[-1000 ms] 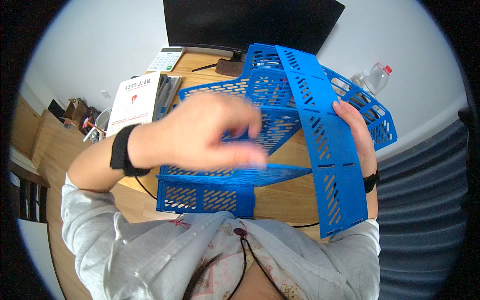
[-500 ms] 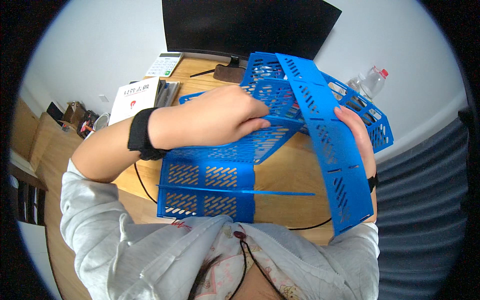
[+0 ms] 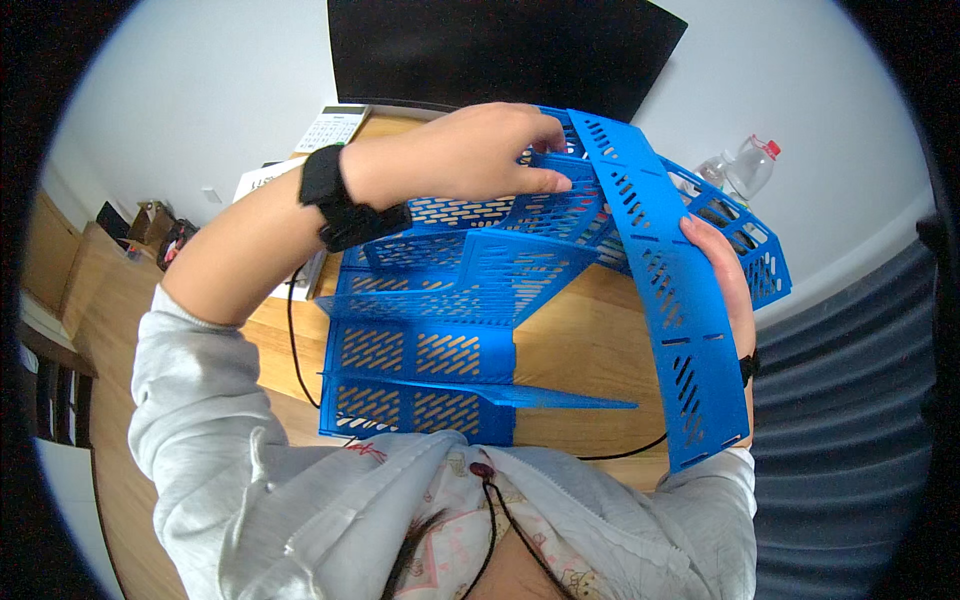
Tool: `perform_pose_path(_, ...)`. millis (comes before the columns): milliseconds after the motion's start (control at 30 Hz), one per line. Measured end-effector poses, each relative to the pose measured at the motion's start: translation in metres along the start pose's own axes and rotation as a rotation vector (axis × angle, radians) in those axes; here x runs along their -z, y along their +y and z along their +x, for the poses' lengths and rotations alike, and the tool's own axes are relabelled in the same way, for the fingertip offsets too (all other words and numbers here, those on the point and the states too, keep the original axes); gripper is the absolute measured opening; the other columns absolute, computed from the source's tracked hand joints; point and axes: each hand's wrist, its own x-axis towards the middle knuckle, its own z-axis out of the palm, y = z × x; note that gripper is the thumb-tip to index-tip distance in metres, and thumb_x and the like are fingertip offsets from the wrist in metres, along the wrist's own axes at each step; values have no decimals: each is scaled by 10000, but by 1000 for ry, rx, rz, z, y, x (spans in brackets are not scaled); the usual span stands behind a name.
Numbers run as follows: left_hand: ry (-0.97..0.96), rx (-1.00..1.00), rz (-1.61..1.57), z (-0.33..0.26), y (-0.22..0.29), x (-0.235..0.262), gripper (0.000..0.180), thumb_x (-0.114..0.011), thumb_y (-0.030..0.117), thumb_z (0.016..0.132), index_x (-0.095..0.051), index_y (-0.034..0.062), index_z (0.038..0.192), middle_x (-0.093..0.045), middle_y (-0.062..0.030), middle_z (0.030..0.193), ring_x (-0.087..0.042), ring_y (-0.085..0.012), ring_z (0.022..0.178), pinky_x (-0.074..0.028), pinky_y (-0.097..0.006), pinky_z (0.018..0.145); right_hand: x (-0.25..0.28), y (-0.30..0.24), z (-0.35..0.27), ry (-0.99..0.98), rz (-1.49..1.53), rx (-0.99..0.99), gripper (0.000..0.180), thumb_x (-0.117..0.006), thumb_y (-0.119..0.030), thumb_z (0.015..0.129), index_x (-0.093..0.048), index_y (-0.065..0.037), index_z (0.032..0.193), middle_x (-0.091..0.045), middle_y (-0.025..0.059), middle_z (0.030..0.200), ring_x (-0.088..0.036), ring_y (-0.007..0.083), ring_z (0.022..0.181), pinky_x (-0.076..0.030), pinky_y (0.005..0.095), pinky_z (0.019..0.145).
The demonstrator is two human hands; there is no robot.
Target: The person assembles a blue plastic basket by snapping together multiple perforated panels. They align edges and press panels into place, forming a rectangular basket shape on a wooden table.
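A blue plastic file rack [image 3: 420,355] with slotted panels lies on the desk, its upright dividers running left to right. My left hand [image 3: 480,150] is at the far part of the rack, thumb and curled fingers on either side of a divider panel [image 3: 555,205]. A nearer divider [image 3: 530,265] stands free of the hand. My right hand [image 3: 718,262] holds a long slotted blue panel [image 3: 655,280] by its right edge; most of its fingers are hidden beneath. The panel slants across the dividers' right ends, its near end raised toward me.
Behind the rack stands a black monitor [image 3: 500,55], with a white calculator [image 3: 335,128] to its left. Another blue slotted piece [image 3: 765,275] and clear bottles [image 3: 748,168] are at the right. A partly covered book [image 3: 265,178] sits on the wooden desk [image 3: 570,330].
My left hand has let go of the nearer divider and moved away from me to the divider behind it. The right hand and long panel have shifted only slightly to the right.
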Motion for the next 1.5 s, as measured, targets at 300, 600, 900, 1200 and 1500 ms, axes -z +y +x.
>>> perform_pose_path(300,-101,-48,-73,14,-6,-11,172,-563,183,845,-613,20,865,-589,-195,715,-580,-354,669,-460,-391,585,-1,2,-19,-26,-180,269,292,-548,-217,869,-548,-18,1083,-608,110,979,-606,164,840,-500,279,727)
perform_pose_path(600,-168,-41,-122,7,0,0,181,-556,184,852,-598,7,859,-572,-204,704,-565,-354,645,-437,-389,557,26,18,-14,-141,-416,656,322,-550,-89,850,-528,-104,1170,-444,113,1244,-484,202,1101,-405,323,934)
perform_pose_path(900,-159,-53,-192,-1,4,3,175,-553,174,855,-599,6,854,-559,-186,648,-553,-333,599,-421,-384,543,33,14,-12,-127,-644,772,381,-541,-58,824,-487,-67,1201,-449,151,1236,-466,256,1128,-382,341,958)
perform_pose_path(1200,-166,-120,-193,0,6,3,162,-535,158,860,-578,4,834,-552,-196,652,-556,-352,621,-423,-398,560,45,16,-7,-128,-718,801,391,-560,-91,821,-486,-75,1204,-440,155,1242,-469,259,1124,-389,347,950)
perform_pose_path(1500,-211,-151,-187,1,5,4,145,-523,152,862,-557,13,841,-546,-205,665,-551,-377,652,-420,-428,576,27,7,-22,-36,-257,463,376,-589,-158,833,-505,-21,1173,-484,145,1198,-517,214,1059,-439,334,879)
